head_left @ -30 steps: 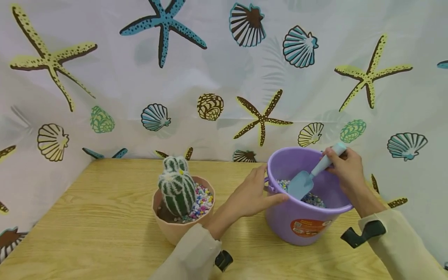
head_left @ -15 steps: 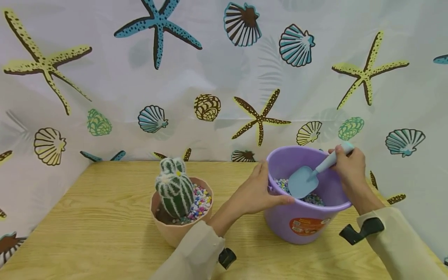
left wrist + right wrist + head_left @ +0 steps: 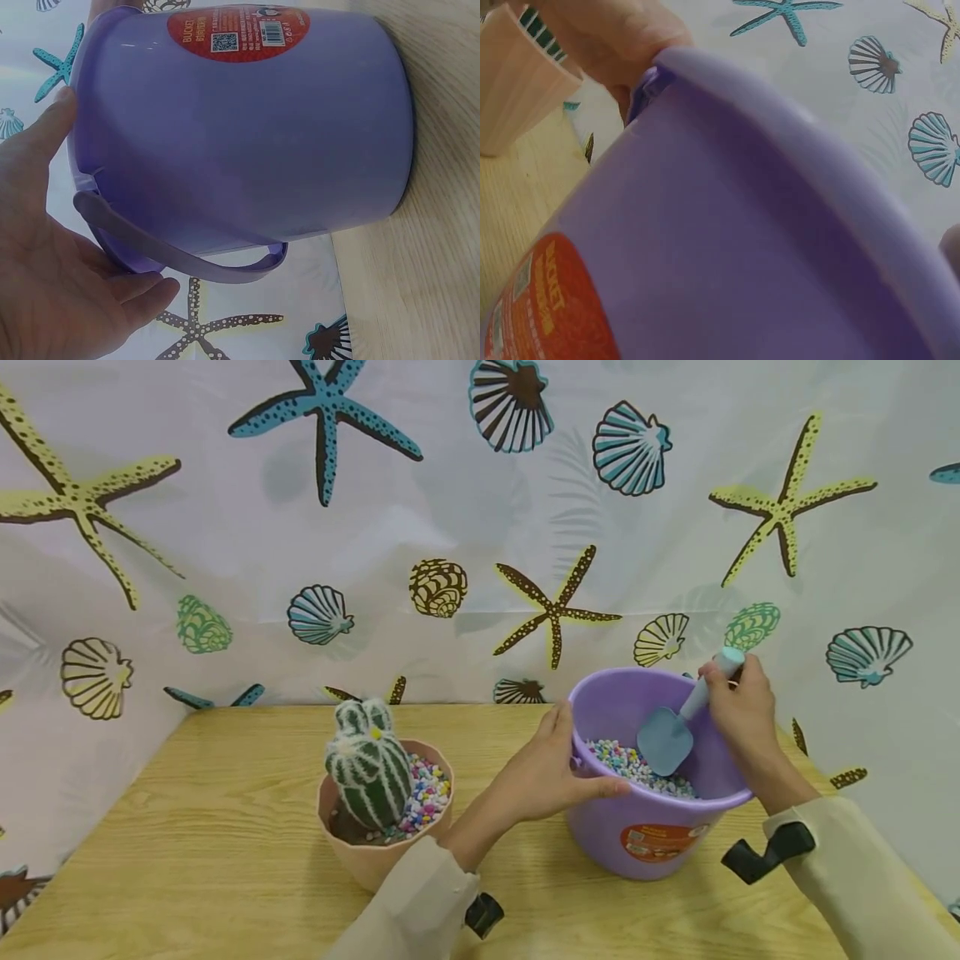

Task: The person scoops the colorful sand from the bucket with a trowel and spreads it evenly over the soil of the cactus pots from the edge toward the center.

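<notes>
- Currently, the right hand holds the pale blue plastic scoop by its thick handle, fingers wrapped round it and the turquoise end poking out above.
- The left hand grips the round lilac plastic bucket at its left rim, thumb lying along the near edge, fingers at the far side.
- The scoop slants down inside the bucket, its flat blade over small multicoloured pebbles (whether the tip touches them, I cannot tell).
- The bucket stands upright on the light wood-grain table, an oval red label on its front; the left wrist view shows its curved lilac handle hanging against the side.
- Well to the left of the bucket stands a peach-coloured pot with a wavy rim, partly hidden by the left forearm.
- In it sits a fuzzy green-and-white striped cactus, bright pebbles heaped along its right side.
- Behind everything hangs a white cloth printed with starfish and shells.
</notes>
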Demonstrator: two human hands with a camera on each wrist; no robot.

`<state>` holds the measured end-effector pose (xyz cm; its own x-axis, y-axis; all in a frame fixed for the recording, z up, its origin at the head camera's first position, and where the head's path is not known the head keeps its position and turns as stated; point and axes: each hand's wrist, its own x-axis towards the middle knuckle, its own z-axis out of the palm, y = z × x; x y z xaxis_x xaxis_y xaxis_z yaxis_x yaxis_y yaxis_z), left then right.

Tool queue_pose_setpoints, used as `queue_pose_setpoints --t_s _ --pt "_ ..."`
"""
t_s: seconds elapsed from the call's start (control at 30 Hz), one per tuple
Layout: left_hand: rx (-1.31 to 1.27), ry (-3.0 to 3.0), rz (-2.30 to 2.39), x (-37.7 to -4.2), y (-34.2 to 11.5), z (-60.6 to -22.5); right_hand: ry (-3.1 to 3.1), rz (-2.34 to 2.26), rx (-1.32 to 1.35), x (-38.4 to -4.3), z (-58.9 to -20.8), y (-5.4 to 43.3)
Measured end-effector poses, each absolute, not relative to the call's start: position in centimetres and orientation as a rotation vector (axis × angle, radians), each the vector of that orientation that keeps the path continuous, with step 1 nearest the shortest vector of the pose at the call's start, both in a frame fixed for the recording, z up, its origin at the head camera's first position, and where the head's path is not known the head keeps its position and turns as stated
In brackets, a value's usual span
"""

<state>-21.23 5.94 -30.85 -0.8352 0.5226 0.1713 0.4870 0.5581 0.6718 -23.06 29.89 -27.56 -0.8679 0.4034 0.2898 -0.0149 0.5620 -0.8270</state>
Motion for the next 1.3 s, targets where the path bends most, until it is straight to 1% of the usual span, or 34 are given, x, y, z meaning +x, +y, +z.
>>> queue_pose_setpoints --t_s 0.3,0.6,0.97,1.3 --pt "0.894 2.728 1.171 -21.4 5.9 -31.1 -2.448 1.035 -0.320 -23.1 -27.5 29.8" --pt "0.882 2.742 1.149 -21.3 5.7 -30.9 -2.463 1.000 -0.199 -23.9 -27.4 28.5" --pt "0.901 2.748 1.146 -21.1 5.9 -31.1 -2.424 1.235 -0.181 -23.9 -27.4 27.9" --pt "0.865 2.736 1.159 -21.1 5.9 -31.4 -2.241 1.657 -0.070 -23.8 -27.3 27.8"
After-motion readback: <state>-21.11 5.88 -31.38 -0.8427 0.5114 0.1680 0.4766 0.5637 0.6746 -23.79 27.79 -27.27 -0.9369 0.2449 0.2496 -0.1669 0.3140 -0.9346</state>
